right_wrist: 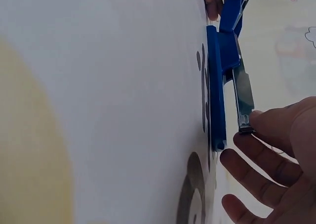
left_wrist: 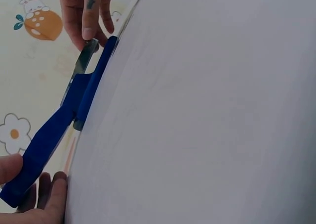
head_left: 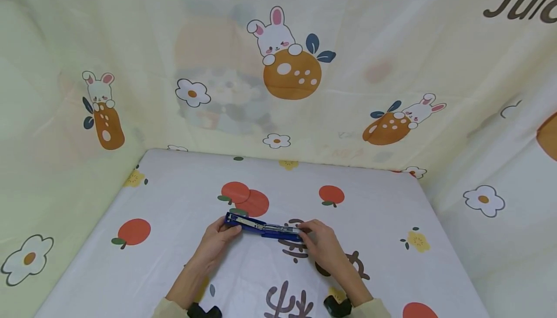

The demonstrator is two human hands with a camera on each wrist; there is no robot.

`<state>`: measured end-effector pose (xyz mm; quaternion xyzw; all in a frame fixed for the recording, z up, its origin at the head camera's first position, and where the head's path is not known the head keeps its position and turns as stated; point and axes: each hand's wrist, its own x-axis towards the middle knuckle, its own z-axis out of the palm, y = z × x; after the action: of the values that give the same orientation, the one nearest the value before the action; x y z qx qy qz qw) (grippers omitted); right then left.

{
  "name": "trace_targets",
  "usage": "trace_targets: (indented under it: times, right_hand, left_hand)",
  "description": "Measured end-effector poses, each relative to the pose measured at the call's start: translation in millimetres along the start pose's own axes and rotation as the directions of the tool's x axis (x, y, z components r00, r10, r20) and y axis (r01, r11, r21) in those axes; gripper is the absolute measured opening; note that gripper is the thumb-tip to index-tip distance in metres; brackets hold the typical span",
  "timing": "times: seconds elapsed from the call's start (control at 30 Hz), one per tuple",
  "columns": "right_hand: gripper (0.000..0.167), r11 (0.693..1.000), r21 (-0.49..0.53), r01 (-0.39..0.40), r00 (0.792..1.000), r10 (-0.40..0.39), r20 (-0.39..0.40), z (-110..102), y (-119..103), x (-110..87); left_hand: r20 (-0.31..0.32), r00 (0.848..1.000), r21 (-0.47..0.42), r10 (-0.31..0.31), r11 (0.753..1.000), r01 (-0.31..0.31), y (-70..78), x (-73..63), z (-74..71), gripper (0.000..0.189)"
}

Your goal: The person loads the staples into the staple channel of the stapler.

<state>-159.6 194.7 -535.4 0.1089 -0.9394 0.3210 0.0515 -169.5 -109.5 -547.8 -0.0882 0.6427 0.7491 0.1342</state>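
A blue stapler (head_left: 262,227) is folded wide open on the table, its top cover swung back to the left and its metal magazine showing. My left hand (head_left: 217,239) grips the end of the cover between thumb and fingers; the left wrist view shows the blue cover (left_wrist: 37,157) in that grip. At the other end my right hand (head_left: 323,243) pinches the tip of the metal magazine (right_wrist: 243,98). In the right wrist view the magazine stands apart from the blue base (right_wrist: 216,90), with the thumb on it and the lower fingers spread.
A white tablecloth (head_left: 174,269) with printed fruit and dark lettering covers the table. Pale curtains (head_left: 348,81) with rabbit and flower prints hang behind and on both sides. Dark wrist-worn devices (head_left: 337,307) sit near the sleeves.
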Motion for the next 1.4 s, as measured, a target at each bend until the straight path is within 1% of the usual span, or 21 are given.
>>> trace_targets:
  times: [0.07,0.13,0.37,0.5,0.63,0.8,1.0,1.17,1.4]
  right_hand:
    - [0.02,1.0,0.029,-0.01,1.0,0.01,-0.002,0,1,-0.7]
    - [0.022,0.998,0.058,-0.038,0.999,0.038,0.001,0,2,-1.6]
    - [0.026,0.975,0.152,-0.161,0.987,0.16,0.014,1,5,-2.2]
    - [0.023,0.972,0.145,-0.186,0.982,0.185,0.02,1,5,-1.5]
    - [0.021,0.967,0.156,-0.2,0.98,0.198,0.026,1,5,-0.7]
    - [0.02,0.965,0.178,-0.192,0.981,0.19,0.03,0,6,-0.3]
    - [0.019,0.958,0.2,-0.207,0.978,0.201,0.054,1,9,1.1]
    - [0.018,0.951,0.217,-0.219,0.975,0.209,0.071,2,13,2.1]
    - [0.019,0.944,0.236,-0.23,0.973,0.217,0.081,2,15,1.7]
  left_hand:
    - [0.0,1.0,0.0,-0.001,1.0,0.001,0.8,-0.1,-0.1,0.062]
    - [-0.001,1.0,-0.001,-0.001,1.0,0.001,1.3,0.1,-0.2,0.062]
    - [-0.001,1.0,-0.007,-0.01,1.0,0.01,2.2,1.2,-0.5,0.061]
    - [0.001,1.0,-0.005,-0.011,1.0,0.011,1.6,1.4,-0.7,0.061]
    - [0.005,1.0,-0.007,-0.007,1.0,0.007,1.4,1.1,-0.7,0.06]
    - [0.012,1.0,-0.006,-0.002,1.0,0.002,1.9,0.0,-0.9,0.061]
    - [0.034,0.999,0.003,-0.005,1.0,0.004,1.7,-1.1,-2.9,0.063]
    - [0.046,0.999,0.026,-0.006,1.0,0.005,-0.2,2.4,-6.4,0.063]
    - [0.034,0.999,0.027,-0.031,0.999,0.03,-1.9,7.5,-8.8,0.064]
